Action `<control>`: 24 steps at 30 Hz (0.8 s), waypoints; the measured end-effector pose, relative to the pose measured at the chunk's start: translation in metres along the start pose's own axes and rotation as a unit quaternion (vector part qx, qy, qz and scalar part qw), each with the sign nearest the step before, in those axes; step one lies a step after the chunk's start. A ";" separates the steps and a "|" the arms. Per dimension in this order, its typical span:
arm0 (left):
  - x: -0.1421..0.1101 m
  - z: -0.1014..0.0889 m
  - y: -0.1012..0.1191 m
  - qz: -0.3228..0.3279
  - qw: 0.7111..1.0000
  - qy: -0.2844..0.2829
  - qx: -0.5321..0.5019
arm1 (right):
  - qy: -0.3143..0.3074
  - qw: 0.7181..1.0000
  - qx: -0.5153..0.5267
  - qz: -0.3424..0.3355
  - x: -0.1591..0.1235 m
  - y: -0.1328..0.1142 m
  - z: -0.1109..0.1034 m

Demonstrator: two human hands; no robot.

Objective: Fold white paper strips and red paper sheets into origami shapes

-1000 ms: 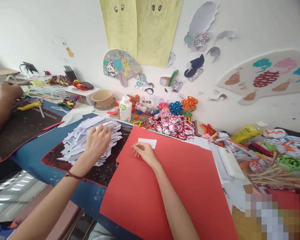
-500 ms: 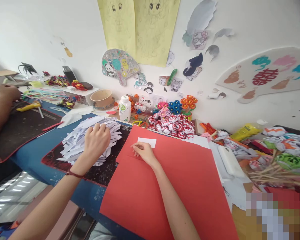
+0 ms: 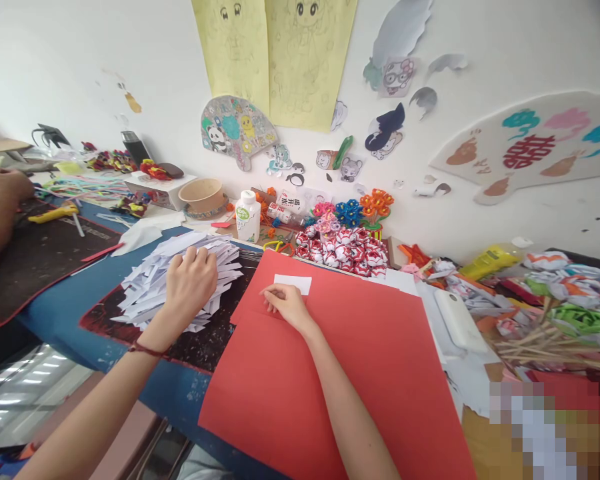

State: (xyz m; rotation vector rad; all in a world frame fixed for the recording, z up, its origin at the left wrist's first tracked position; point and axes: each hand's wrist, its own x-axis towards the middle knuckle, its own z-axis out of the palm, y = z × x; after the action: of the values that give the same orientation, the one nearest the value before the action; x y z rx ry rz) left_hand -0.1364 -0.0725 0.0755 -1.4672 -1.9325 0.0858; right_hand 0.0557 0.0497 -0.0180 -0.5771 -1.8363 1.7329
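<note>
A heap of folded white paper strips (image 3: 147, 280) lies on a dark, red-edged mat (image 3: 180, 350). Over its right part is my left hand (image 3: 193, 277), its fingers curled down. Their tips are hidden behind the knuckles, so what they grip does not show. My right hand (image 3: 286, 303) rests over large red paper sheets (image 3: 260, 380), its fingers loosely bent and a little apart, with nothing visible in them. Just beyond its fingers, a small white paper rectangle (image 3: 294, 283) lies flat on the red.
At the far left is a co-worker's hand (image 3: 5, 187) above another mat with a yellow-handled tool (image 3: 55, 213). A white bottle (image 3: 248, 217), scissors (image 3: 280, 247) and red-white paper flowers (image 3: 345, 250) line the wall. Sticks and paper flowers (image 3: 580, 320) crowd the right.
Both hands keep nearly the same place and pose. The whole view has shifted very slightly.
</note>
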 end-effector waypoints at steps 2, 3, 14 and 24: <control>-0.001 0.000 0.000 0.003 1.000 0.000 -0.005 | -0.001 1.000 -0.002 0.001 0.000 -0.001 0.000; -0.001 -0.001 0.000 0.004 1.000 0.001 -0.008 | -0.001 1.000 -0.003 0.001 0.000 -0.001 0.000; -0.003 -0.002 -0.001 0.015 0.999 -0.010 -0.041 | -0.001 1.000 -0.005 -0.001 -0.001 0.000 0.000; -0.006 -0.005 -0.005 0.022 1.000 0.014 0.013 | -0.002 1.000 -0.005 0.004 -0.001 -0.002 0.001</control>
State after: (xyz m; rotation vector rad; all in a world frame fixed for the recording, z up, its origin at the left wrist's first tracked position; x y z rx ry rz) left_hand -0.1372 -0.0815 0.0787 -1.4856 -1.8707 0.1092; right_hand 0.0562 0.0480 -0.0157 -0.5868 -1.8488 1.7311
